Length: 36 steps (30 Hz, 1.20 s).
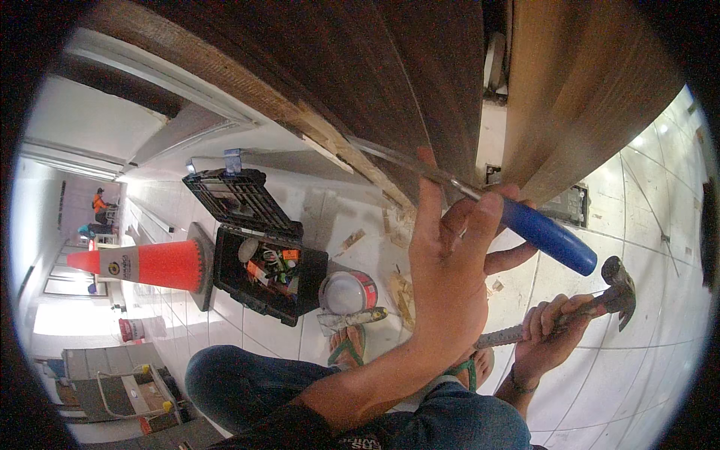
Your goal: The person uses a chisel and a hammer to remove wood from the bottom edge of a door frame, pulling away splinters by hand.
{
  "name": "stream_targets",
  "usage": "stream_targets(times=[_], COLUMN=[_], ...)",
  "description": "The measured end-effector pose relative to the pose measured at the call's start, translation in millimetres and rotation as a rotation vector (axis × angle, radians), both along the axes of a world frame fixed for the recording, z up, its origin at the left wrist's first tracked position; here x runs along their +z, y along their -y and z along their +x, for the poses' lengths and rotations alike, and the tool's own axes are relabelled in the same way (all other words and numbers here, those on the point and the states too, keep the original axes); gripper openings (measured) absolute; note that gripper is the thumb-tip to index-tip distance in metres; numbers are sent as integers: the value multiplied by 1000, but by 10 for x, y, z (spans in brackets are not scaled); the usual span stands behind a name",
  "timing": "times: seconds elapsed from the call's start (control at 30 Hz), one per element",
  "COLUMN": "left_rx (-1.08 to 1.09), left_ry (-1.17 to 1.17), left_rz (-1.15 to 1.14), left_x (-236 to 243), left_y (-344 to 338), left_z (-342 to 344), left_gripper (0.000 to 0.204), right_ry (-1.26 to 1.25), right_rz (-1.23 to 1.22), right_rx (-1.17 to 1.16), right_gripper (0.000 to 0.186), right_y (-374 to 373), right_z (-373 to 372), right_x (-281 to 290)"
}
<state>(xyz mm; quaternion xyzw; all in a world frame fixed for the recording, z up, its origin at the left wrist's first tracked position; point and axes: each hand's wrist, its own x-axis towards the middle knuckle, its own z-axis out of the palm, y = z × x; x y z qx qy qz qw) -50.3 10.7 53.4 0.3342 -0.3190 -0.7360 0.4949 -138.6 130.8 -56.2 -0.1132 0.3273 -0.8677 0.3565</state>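
Inspector A: What is your left hand [454, 281] doing?
Inspector B: It is closed about a blue-handled chisel [551, 236], fingers around the steel shank and the neck of the handle. The chisel slants from 3 o'clock up to 12 o'clock, its tip at the pale, chipped edge of a dark brown wooden panel [382, 64]; how deep it sits, you cannot be told.
Inspector A: And your right hand [555, 330]?
Inspector B: Further out toward 4 o'clock, wrapped round the handle of a claw hammer [621, 295]. The head shows just beside the chisel's butt; contact cannot be confirmed.
Inspector A: Surroundings?
Inspector B: On the white tiled floor [592, 382], your black toolbox [304, 289] stands at 8 o'clock, lid raised, tools inside. An orange traffic cone [161, 264] is beyond it at 9 o'clock
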Motion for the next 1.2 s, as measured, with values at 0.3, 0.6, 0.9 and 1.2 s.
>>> stream_targets(times=[0.3,0.6,0.9,1.2], left_rx=[4,28,36,50], left_ry=[7,-35,-31,-64], left_rz=[-6,23,14,-7], left_x=[11,13,-19,-47], left_y=[18,19,31,54], left_z=[-2,-40,-68,-87], left_gripper=[75,72,73,73], right_ry=[-2,90,-42,-178], right_rz=[26,233,199,185], right_rx=[-80,-226,-144,18], right_gripper=[31,30,26,29], right_y=[25,39,37,87], right_z=[47,78,-24,-111], right_x=[84,156,112,2])
